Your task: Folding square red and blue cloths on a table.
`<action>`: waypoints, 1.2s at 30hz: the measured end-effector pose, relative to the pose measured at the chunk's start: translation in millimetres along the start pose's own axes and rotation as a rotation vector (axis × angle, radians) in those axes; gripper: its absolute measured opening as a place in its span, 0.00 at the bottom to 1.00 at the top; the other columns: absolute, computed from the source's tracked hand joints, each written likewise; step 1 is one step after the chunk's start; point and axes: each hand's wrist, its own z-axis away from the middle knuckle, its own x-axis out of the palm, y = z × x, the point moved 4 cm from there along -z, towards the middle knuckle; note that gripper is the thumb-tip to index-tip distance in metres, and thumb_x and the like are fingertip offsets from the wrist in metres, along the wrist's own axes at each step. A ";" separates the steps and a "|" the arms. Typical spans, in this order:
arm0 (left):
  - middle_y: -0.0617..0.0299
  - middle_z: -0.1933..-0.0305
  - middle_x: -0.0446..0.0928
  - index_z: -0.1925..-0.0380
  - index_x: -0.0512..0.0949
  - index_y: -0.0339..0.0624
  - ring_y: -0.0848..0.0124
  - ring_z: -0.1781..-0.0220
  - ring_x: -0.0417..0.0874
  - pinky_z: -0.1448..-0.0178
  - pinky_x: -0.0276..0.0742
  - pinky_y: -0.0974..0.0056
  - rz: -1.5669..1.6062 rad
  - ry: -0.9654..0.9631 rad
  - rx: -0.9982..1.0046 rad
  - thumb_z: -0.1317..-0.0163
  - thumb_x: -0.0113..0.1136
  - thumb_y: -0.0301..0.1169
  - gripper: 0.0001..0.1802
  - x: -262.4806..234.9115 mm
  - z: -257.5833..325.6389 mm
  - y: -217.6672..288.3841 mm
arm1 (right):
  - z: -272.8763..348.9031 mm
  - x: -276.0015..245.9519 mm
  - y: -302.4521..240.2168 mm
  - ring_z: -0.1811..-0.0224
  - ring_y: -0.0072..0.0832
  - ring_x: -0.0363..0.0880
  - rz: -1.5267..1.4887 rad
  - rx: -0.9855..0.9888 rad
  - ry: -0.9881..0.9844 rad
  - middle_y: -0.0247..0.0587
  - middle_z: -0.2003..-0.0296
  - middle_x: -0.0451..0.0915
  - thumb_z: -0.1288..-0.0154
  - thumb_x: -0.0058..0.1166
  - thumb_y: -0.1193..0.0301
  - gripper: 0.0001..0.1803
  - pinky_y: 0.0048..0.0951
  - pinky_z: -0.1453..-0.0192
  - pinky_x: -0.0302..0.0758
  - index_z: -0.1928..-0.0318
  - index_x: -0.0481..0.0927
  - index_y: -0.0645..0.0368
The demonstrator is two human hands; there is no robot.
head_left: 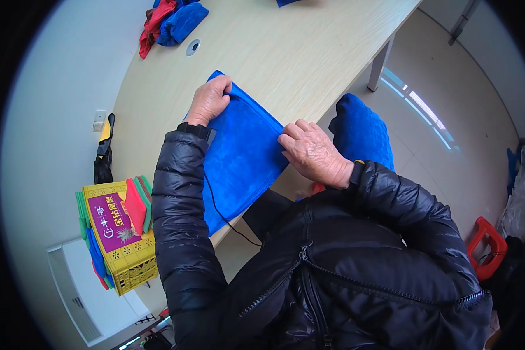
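A blue cloth (239,151) with stitched hems lies on the pale wooden table (268,52), its lower part reaching the near edge. My left hand (210,100) pinches its far edge near the far left corner. At the cloth's right corner, the fingers of my right hand (316,153) are closed on the hem. Between the two hands the edge runs fairly straight. A thin black cord passes over the cloth beside my left forearm.
Red and blue cloths (178,22) lie crumpled at the far left, near a round cable grommet (193,47). A yellow crate (135,269) with folded cloths stands left. More blue fabric (363,131) is bundled right of the table, and a red stool (486,248) stands farther right.
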 end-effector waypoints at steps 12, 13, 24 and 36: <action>0.58 0.71 0.78 0.65 0.76 0.43 0.65 0.68 0.80 0.59 0.76 0.62 0.242 0.120 -0.036 0.44 0.55 0.22 0.07 18.8 -14.9 -3.3 | 3.1 2.2 -7.6 0.53 0.41 0.76 0.025 0.037 0.078 0.45 0.57 0.75 0.40 0.63 0.74 0.14 0.40 0.48 0.74 0.54 0.77 0.57; 0.58 0.71 0.78 0.65 0.76 0.43 0.65 0.67 0.80 0.59 0.76 0.62 0.236 0.114 -0.037 0.43 0.55 0.22 0.07 20.5 -14.7 -4.8 | 2.2 2.0 -8.9 0.53 0.41 0.76 0.026 0.034 0.077 0.45 0.57 0.75 0.40 0.63 0.74 0.14 0.40 0.48 0.74 0.54 0.77 0.57; 0.54 0.65 0.81 0.62 0.78 0.44 0.58 0.59 0.83 0.53 0.78 0.58 0.198 0.040 -0.041 0.41 0.58 0.27 0.07 21.5 -18.7 -4.2 | 0.8 6.5 -2.2 0.61 0.45 0.79 -0.071 0.055 0.138 0.44 0.66 0.76 0.41 0.59 0.79 0.10 0.43 0.58 0.75 0.58 0.77 0.56; 0.53 0.64 0.81 0.61 0.77 0.44 0.58 0.57 0.83 0.50 0.77 0.58 0.203 -0.077 -0.026 0.39 0.58 0.29 0.07 24.3 -25.7 -16.8 | 4.1 -7.1 -2.7 0.66 0.42 0.82 -0.264 0.110 0.265 0.45 0.66 0.78 0.38 0.55 0.82 0.07 0.35 0.63 0.80 0.60 0.78 0.60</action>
